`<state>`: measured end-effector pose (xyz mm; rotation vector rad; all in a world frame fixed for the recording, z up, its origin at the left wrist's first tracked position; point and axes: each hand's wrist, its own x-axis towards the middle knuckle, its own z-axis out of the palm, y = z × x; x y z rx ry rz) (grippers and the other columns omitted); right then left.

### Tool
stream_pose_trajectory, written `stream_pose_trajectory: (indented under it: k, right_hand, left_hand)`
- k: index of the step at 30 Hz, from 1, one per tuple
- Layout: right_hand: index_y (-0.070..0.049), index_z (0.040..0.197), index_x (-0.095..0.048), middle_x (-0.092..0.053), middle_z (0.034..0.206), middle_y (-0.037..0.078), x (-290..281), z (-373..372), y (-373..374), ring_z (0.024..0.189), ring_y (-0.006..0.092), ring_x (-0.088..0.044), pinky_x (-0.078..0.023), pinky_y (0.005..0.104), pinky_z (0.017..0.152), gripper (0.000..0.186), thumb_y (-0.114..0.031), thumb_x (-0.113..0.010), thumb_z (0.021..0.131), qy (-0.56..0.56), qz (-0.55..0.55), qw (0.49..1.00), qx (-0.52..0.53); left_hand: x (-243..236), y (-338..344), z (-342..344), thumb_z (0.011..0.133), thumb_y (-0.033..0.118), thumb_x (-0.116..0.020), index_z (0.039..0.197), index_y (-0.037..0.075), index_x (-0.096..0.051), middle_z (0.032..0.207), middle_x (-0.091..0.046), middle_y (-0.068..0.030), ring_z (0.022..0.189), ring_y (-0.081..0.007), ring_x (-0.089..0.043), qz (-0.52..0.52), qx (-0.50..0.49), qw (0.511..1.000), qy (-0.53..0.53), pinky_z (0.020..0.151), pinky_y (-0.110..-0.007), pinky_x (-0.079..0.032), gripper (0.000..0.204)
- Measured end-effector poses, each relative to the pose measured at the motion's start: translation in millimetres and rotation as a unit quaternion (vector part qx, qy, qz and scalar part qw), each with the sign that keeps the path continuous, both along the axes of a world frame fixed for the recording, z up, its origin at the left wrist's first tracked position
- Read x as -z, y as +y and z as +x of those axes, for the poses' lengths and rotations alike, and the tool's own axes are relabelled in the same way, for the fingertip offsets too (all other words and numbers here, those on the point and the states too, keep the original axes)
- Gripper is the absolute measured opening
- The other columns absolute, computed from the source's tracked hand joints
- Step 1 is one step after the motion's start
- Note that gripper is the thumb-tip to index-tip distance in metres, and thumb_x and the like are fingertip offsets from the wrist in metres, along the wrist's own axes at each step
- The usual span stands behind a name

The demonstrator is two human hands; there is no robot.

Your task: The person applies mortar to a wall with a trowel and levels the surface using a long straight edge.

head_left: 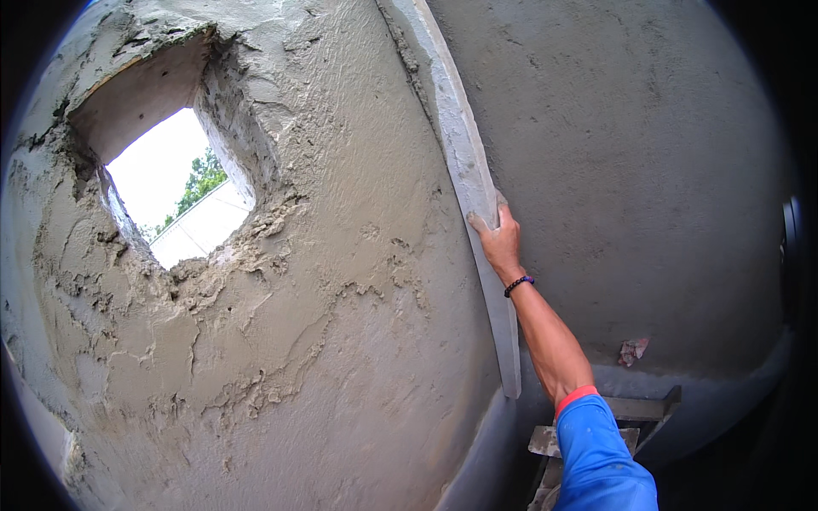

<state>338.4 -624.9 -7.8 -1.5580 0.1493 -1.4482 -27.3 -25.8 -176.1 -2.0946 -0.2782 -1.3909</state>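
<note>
My right hand [501, 243] is closed around a long grey straightedge [466, 162] smeared with mortar. Its thumb lies along the left side, while the other fingers are mostly hidden behind the bar. The straightedge runs from the top of the view down to a tapered lower end, close to the corner between two walls. To its left spreads a wall of wet, rough plaster [358, 196], with a ridge of mortar along the bar's upper left edge. A dark beaded bracelet [519, 285] circles my right wrist. My left hand is out of view.
A square window opening [223, 128] with ragged mortar edges pierces the left wall. On the right stands a smoother, darker plastered wall [648, 170]. A mortar-stained stepped frame [635, 409] is beside my sleeve, below a small reddish scrap [632, 351].
</note>
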Motion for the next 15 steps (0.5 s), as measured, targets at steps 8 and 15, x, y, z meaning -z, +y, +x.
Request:
stream_pose_trajectory:
  k: [8,15]
  right_hand:
    - [0.002,0.130,-0.052,-0.065,0.111,0.026,88,-37,67,0.100,0.0417,-0.064,-0.051,0.0444,0.083,0.062,-0.026,-0.077,0.080,0.002,-0.037,0.999,-0.039]
    - [0.007,0.128,-0.051,-0.065,0.109,0.026,138,-55,94,0.100,0.0418,-0.064,-0.051,0.0429,0.086,0.067,-0.027,-0.078,0.077,0.021,-0.027,0.999,-0.026]
  left_hand:
    - [-12,-5,1,0.096,0.050,-0.035,0.152,0.011,-0.025,0.147,-0.033,-0.0291,0.131,-0.0566,-0.034,0.021,0.013,1.000,-0.001,0.102,-0.070,-0.033,0.069]
    - [-12,-3,3,0.099,0.046,-0.031,0.152,0.015,-0.023,0.148,-0.032,-0.0290,0.129,-0.0581,-0.036,0.040,0.040,0.998,-0.010,0.101,-0.071,-0.033,0.062]
